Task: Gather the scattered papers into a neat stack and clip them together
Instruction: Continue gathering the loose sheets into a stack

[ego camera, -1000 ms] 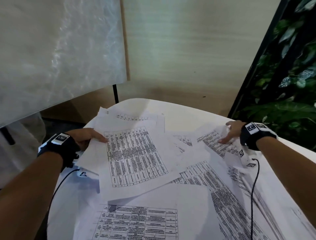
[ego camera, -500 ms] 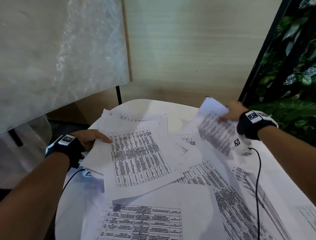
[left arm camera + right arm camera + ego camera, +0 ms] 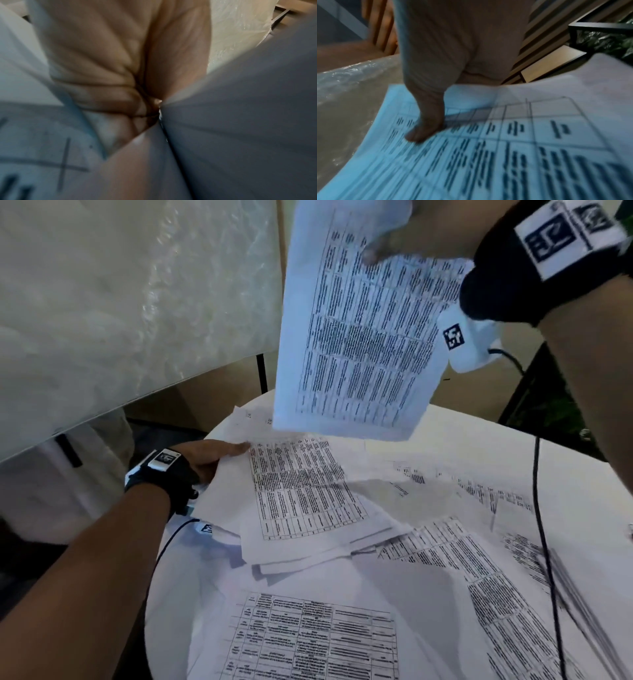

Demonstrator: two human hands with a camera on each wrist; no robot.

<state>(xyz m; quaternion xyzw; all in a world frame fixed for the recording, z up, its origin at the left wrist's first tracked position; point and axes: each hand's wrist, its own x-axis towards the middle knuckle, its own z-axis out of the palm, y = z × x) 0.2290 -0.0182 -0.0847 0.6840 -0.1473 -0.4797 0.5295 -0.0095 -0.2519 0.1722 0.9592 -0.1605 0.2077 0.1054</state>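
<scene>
Printed sheets with tables lie scattered over a round white table [image 3: 445,433]. My right hand [image 3: 404,237] is raised high near the camera and pinches one printed sheet [image 3: 359,337] at its top edge, thumb on the printed side [image 3: 426,129]; the sheet hangs over the table. My left hand [image 3: 212,457] grips the left edge of a loose pile of sheets [image 3: 301,494] at the table's left side, thumb on top. The left wrist view shows my palm [image 3: 106,60] closed between paper layers. No clip is in view.
More printed sheets [image 3: 308,642] lie at the front and to the right [image 3: 479,577]. A black cable [image 3: 544,542] runs from my right wrist across the papers. A plastic-wrapped panel [image 3: 120,302] stands at back left, and plants behind a dark frame [image 3: 548,412] at right.
My right hand has lifted one sheet from the table's right side and carried it up and to the left, close to the camera. The left hand keeps its hold on the pile.
</scene>
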